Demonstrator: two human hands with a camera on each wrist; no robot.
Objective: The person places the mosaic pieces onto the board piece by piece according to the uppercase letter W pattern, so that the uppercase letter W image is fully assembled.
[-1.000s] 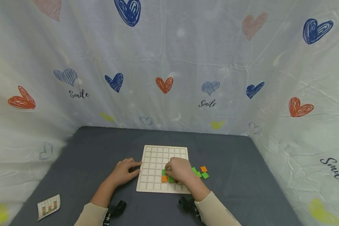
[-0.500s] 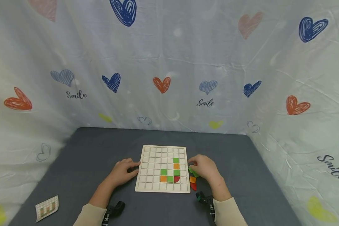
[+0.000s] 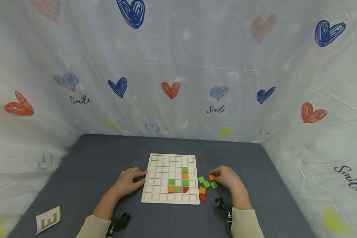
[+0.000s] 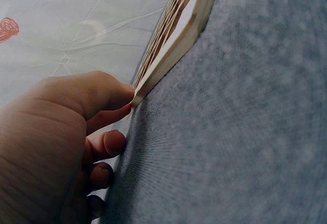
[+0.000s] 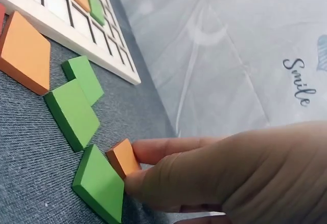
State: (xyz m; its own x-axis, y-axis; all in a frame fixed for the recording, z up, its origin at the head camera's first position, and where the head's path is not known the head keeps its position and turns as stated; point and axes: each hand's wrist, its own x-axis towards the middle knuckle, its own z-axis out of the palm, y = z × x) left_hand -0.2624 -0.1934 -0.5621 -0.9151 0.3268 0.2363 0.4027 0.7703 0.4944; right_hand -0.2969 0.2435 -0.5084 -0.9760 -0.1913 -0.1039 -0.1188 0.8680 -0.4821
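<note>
pinching an orange tile [image 5: 123, 157] with the right grip [image 5: 214, 170]

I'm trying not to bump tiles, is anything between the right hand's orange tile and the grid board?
Yes, two green tiles lie between the orange tile pinched by the right hand and the grid board; lifting it would likely clear them.

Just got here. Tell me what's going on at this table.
A person's right hand pinches an orange square tile to the right of a pale wooden grid board, while the left hand touches the board's left edge. Set in the grid are four green square tiles, two orange square tiles and one red quarter-circle tile. Loose beside the board lie three green squares, another orange square and a red curved piece. A small grid-patterned card lies far left.
</note>
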